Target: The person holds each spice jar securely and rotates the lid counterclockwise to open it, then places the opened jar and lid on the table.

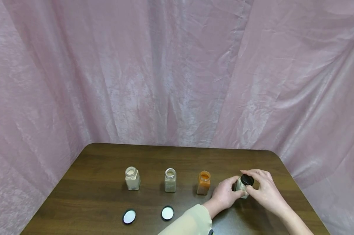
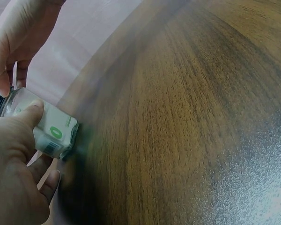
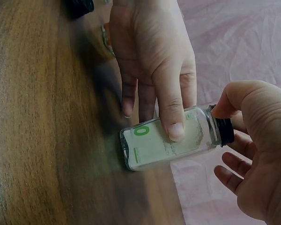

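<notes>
At the table's right side, my left hand (image 1: 225,193) grips a small glass spice jar (image 1: 240,185) of pale powder round its body. In the right wrist view, the jar's label (image 3: 166,143) has green print, and the left thumb presses on it. My right hand (image 1: 265,191) pinches the black lid (image 1: 247,180) between thumb and fingers. The lid sits at the jar's mouth; whether it is loose cannot be told. Just left of the left hand stands an uncapped jar of orange powder (image 1: 203,185).
Two more uncapped jars stand further left, one with cream powder (image 1: 132,182) and one with grey-green powder (image 1: 170,185). In front of them lie two black-rimmed lids, a left one (image 1: 129,216) and a right one (image 1: 167,213), white insides up. Pink curtain (image 1: 165,81) hangs behind the wooden table (image 1: 106,169).
</notes>
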Available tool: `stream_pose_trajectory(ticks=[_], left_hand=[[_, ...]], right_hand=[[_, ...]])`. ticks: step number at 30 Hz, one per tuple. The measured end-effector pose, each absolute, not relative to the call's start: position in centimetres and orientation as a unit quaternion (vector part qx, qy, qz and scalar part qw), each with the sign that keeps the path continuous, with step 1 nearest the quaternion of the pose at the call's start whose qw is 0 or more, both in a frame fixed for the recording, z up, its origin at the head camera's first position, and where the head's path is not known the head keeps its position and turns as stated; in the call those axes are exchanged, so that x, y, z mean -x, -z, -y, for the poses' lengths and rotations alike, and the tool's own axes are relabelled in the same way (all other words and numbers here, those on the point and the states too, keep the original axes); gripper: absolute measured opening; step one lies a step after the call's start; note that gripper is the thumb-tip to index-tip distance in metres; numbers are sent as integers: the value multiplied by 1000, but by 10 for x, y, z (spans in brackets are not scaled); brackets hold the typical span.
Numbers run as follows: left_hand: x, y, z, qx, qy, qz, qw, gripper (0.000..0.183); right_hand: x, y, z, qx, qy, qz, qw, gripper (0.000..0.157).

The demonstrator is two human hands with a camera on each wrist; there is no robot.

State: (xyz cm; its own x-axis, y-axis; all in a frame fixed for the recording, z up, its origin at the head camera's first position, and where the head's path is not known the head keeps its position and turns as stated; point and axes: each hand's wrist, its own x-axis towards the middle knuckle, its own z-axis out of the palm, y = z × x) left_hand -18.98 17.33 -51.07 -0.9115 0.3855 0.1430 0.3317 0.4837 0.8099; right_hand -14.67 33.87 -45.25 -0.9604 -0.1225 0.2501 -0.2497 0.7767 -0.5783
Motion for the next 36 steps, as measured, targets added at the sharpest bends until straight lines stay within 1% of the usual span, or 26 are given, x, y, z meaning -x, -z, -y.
stream_pose_trajectory(ticks=[8,14,17,22,27,30,36], left_hand=[[191,510,-174,-209,-464,-860,37,44],[192,510,-174,-210,-469,-857,40,41],[192,510,-174,-211,-471,-856,40,41],[191,509,-174,-208,-475,-854,43,39],[193,507,-175,-205,-477,-854,48,40],[194,508,-175,-201,-480,-852,54,42],[193,510,-173,-196,-487,-849,68,43]], right_hand=[[147,451,-338,-103,-328,934,97,52],[147,449,-338,-116,-322,932,118,64],[147,446,-339,-111,-322,933,118,68],[146,443,-341,-104,-324,933,114,67],[146,442,-346,-99,-320,934,124,60],[144,443,-348,-89,-321,935,120,58],[141,442,-350,-56,-320,939,109,63]])
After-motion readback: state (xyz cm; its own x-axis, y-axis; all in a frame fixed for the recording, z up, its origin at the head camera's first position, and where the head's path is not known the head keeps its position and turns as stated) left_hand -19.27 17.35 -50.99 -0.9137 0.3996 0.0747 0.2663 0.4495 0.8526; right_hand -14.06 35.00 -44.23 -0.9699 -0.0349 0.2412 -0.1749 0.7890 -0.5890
